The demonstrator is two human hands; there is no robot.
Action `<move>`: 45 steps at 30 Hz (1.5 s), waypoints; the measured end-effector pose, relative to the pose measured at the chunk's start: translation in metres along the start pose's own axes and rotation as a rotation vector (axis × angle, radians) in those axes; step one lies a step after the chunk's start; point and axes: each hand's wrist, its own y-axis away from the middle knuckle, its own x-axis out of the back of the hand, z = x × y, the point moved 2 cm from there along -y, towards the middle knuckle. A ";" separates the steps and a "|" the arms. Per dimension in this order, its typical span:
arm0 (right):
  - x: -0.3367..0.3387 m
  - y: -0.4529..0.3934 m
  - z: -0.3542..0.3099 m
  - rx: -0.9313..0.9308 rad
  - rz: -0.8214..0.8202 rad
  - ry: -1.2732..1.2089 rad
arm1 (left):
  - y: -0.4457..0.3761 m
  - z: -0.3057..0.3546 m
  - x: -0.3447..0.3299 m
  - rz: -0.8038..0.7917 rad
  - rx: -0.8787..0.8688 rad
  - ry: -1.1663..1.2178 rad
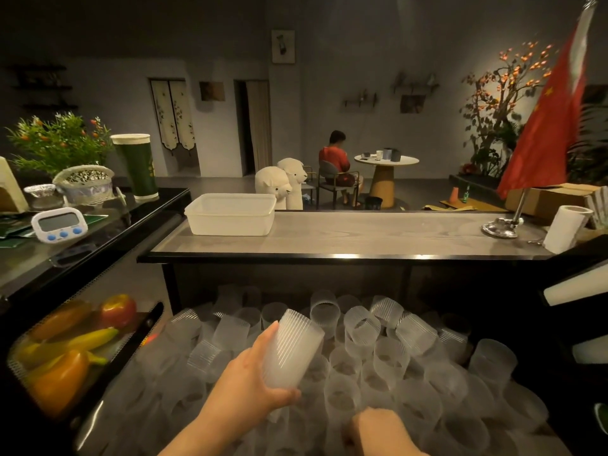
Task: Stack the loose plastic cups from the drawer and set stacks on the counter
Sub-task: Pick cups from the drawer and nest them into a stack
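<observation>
1. Dozens of loose cups, clear ribbed plastic, are seen heaped in the open drawer below the counter; some lie on their sides, others stand mouth-up.
2. One cup is held above the heap by the left hand. It is tilted, its closed base up and away, its rim end down toward the palm.
3. The left fingers are curled round the lower end of that cup: the thumb is laid along its left wall, and the other fingers are wrapped under and across its near side. The upper half of the cup stands free of the hand.
4. The right hand is seen low at the bottom edge, knuckles up, set down among the cups in the near part of the drawer. Its fingertips are hidden by the hand itself; whether anything is held cannot be told.
5. The two hands are near each other but apart.
6. On the counter a white rectangular tub is placed at the left end; a small flag stand and a paper roll are at the right end.
7. To the left, a digital timer is set on a dark glass top, with fruit shown in the case beneath.
</observation>
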 end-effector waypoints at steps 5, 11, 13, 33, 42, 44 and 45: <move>0.029 -0.001 0.019 -0.056 0.175 -0.350 | -0.002 0.004 0.001 -0.022 0.012 0.013; 0.069 0.015 0.044 -0.039 0.549 -0.933 | -0.004 0.004 -0.001 -0.043 0.025 -0.008; 0.086 0.021 0.043 0.027 0.642 -1.053 | -0.005 0.005 -0.004 -0.055 0.034 -0.023; 0.135 0.044 0.026 0.203 0.876 -1.134 | -0.001 0.024 -0.003 -0.086 -0.003 -0.125; 0.138 0.045 0.016 0.297 0.832 -1.076 | -0.002 0.028 -0.003 -0.090 0.001 -0.105; 0.139 0.046 0.017 0.293 0.861 -1.079 | -0.001 0.027 -0.002 -0.090 -0.005 -0.108; 0.139 0.046 0.017 0.294 0.857 -1.078 | 0.000 0.027 -0.001 -0.090 -0.010 -0.110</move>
